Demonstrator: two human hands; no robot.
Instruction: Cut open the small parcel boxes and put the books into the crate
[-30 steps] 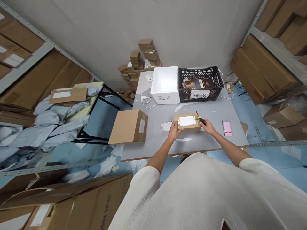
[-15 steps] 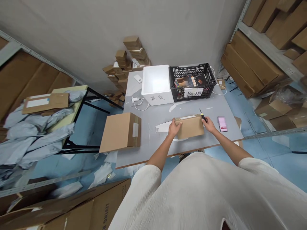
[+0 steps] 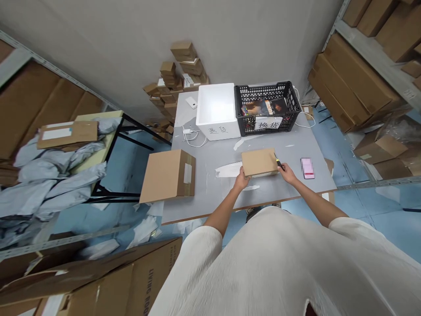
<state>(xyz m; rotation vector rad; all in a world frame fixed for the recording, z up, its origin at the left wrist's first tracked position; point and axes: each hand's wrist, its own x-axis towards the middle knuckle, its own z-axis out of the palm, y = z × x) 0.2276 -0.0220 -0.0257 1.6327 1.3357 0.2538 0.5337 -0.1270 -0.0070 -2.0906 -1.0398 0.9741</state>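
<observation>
A small cardboard box (image 3: 259,162) sits at the near middle of the grey table, its broad plain face turned up. My left hand (image 3: 241,179) grips its near left corner, with the fingers partly hidden by the box. At the box's right end, my right hand (image 3: 287,173) is closed round a black and yellow utility knife (image 3: 279,163). The blade points up and away, over the box's right edge. Under the box's left side lies a white patch (image 3: 226,170) on the tabletop. A pink-screened phone (image 3: 307,168) rests to the right of my right hand.
Behind the box stand a white foam bin (image 3: 219,133) and a black plastic crate (image 3: 289,124) holding printed packages. A larger carton (image 3: 161,175) overhangs the table's left edge. A white cable (image 3: 196,142) lies nearby. Shelves of cartons (image 3: 355,83) flank the right; grey parcels (image 3: 72,180) lie left.
The small box has been tipped over so that another broad face is up. My left hand has slid down to its near left corner. The knife stays in my right hand.
</observation>
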